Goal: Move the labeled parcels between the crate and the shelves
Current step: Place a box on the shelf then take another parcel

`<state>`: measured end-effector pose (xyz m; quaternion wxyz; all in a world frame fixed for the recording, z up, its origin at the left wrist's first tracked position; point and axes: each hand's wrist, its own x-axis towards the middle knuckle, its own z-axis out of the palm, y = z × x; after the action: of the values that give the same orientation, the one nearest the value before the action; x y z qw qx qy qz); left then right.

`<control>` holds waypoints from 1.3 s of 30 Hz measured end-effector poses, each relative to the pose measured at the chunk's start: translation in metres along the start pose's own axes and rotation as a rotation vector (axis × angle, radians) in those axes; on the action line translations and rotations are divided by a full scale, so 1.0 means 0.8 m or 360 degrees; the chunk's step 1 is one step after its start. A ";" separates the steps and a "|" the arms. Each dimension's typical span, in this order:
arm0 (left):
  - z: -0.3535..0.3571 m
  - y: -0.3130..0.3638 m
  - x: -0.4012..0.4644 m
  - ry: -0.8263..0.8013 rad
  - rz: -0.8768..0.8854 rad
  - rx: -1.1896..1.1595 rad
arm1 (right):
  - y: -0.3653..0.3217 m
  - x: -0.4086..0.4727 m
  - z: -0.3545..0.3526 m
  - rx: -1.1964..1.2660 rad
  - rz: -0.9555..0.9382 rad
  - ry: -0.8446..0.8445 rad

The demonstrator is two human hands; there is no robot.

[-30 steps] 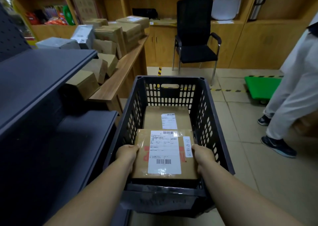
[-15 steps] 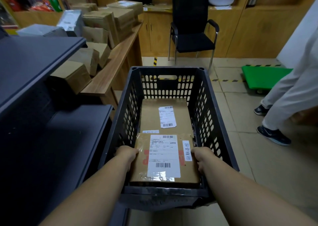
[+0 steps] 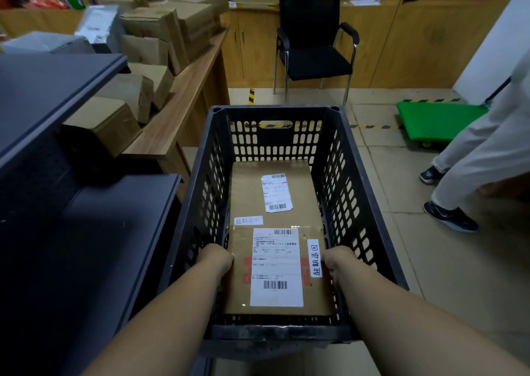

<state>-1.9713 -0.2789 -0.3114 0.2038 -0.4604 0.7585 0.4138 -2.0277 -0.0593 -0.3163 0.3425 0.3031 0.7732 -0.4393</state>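
Parcel, clasped at its sides by left hand and right hand, now sits lower in the crate, nearly placed

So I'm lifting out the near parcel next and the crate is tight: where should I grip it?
Grip the near parcel by its two long side edges, coming from above, as the left hand and right hand do. It lies flat, label up, close to the crate walls.

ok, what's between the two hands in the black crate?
Head view: only the brown cardboard parcel with the white shipping label; left hand and right hand grip its opposite sides inside the black slotted plastic crate.
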 end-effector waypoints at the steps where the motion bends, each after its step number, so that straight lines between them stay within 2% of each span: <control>1: 0.002 0.000 0.002 -0.0018 -0.0002 0.0004 | 0.001 0.004 0.000 -0.0017 0.0002 0.0002; 20: 0.003 0.001 0.015 -0.0133 -0.0101 0.0056 | -0.004 0.018 0.010 -0.0141 0.0082 -0.0012; 24: 0.001 0.007 0.007 -0.0081 -0.0016 0.0239 | -0.014 0.008 0.008 -0.0468 -0.0049 0.0047; 26: -0.003 0.012 0.001 -0.0020 0.0059 0.0367 | -0.023 -0.006 0.003 -0.0653 -0.0181 0.0160; 31: -0.016 0.028 -0.025 0.0154 0.0296 0.0573 | -0.041 -0.035 -0.005 -0.0802 -0.0501 0.0309; 36: -0.036 0.046 -0.073 0.0554 0.0672 0.0808 | -0.063 -0.086 -0.010 -0.1103 -0.0801 0.0451; 39: -0.051 0.048 -0.110 0.0881 0.0890 0.1034 | -0.070 -0.119 -0.018 -0.1238 -0.1063 0.0588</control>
<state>-1.9586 -0.2568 -0.2101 0.0093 -0.2452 0.9677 0.0579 -2.0188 -0.0868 -0.2089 0.1296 -0.0358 0.9802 -0.1451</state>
